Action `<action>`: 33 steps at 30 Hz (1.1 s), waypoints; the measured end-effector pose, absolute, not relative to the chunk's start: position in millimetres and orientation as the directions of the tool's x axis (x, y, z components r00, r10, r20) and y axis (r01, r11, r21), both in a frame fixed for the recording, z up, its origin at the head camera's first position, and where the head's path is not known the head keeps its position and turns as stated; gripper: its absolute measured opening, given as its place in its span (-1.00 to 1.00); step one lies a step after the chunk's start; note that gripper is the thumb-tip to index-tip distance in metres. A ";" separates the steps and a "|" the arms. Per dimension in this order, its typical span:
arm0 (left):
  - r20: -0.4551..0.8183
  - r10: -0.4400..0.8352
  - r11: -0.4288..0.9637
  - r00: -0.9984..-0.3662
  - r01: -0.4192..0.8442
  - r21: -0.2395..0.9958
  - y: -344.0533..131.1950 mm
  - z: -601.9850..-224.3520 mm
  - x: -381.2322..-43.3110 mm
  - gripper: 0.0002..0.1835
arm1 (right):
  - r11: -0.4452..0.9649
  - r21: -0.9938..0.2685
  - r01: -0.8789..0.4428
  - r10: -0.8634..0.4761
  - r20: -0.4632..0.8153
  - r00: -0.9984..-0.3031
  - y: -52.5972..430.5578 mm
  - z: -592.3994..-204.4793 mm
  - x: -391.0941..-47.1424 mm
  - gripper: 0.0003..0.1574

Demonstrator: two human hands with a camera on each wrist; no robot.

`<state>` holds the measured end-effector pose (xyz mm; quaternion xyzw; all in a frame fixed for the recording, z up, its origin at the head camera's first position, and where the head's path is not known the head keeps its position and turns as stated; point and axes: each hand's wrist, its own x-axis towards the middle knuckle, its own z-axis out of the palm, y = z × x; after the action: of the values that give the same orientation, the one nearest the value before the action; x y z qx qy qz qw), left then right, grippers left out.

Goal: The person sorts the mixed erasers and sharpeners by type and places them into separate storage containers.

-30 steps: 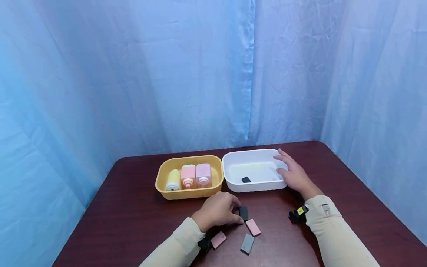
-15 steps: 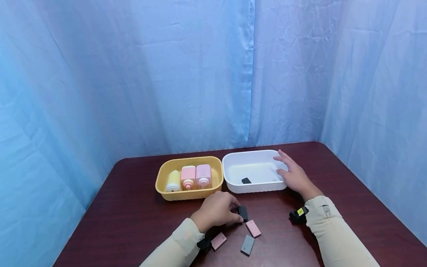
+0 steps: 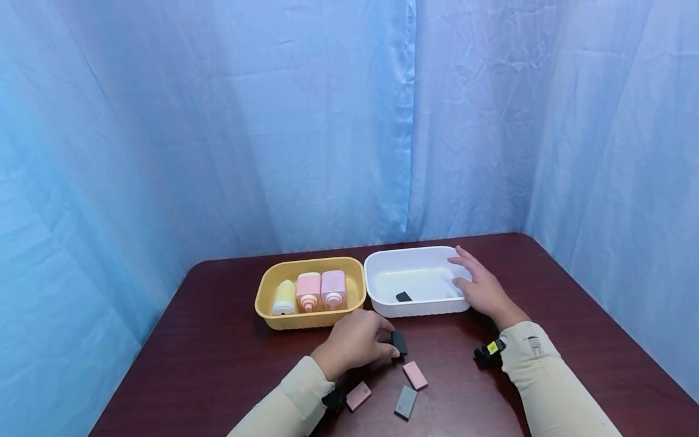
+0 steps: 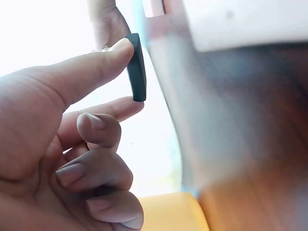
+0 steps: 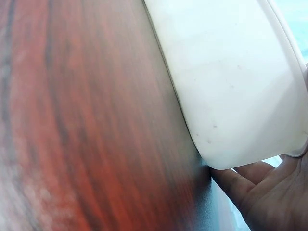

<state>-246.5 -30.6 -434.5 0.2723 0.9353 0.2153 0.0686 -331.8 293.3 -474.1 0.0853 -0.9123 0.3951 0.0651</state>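
Note:
My left hand (image 3: 357, 340) pinches a small black rectangular block (image 3: 399, 343) between thumb and index finger. In the left wrist view the black block (image 4: 136, 67) shows its narrow side, while the other fingers are curled towards the palm. At the right end of the white tray (image 3: 423, 308), my right hand (image 3: 486, 294) grips the rim, thumb over the inside. The right wrist view has its fingers against the outer corner of the tray. Another black block (image 3: 403, 297) lies inside the tray near its front wall.
Two pink blocks (image 3: 415, 376) and a grey block (image 3: 406, 402) lie on the dark red table (image 3: 459, 400) by my left hand. A yellow tray (image 3: 262, 303) left of the white one holds three bottles (image 3: 309, 288). Blue curtains (image 3: 327, 121) surround the table.
The black block in my left hand has tilted and come up slightly, the left fingers rising a little with it. My right hand has stayed at the white tray.

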 end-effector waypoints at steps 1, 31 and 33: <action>-0.009 0.538 0.760 -0.843 0.481 0.438 -30.1 -432.8 -246.5 -0.62 | 0.672 -0.710 -0.210 -0.105 0.190 -0.976 293.4 -473.8 -331.8 -0.40; 0.138 0.548 0.734 -0.825 0.553 0.395 -20.9 -402.6 -247.0 -0.63 | 0.662 -0.719 -0.210 -0.099 0.194 -0.976 290.9 -473.2 -330.8 -0.40; 0.147 0.544 0.732 -0.826 0.553 0.398 -21.0 -401.7 -247.3 -0.63 | 0.660 -0.722 -0.208 -0.094 0.195 -0.976 290.3 -473.4 -330.6 -0.41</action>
<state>-247.3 -21.0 -401.7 0.2948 0.9305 0.2171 -0.0103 -330.6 290.3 -473.4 0.0832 -0.9083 0.4038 0.0706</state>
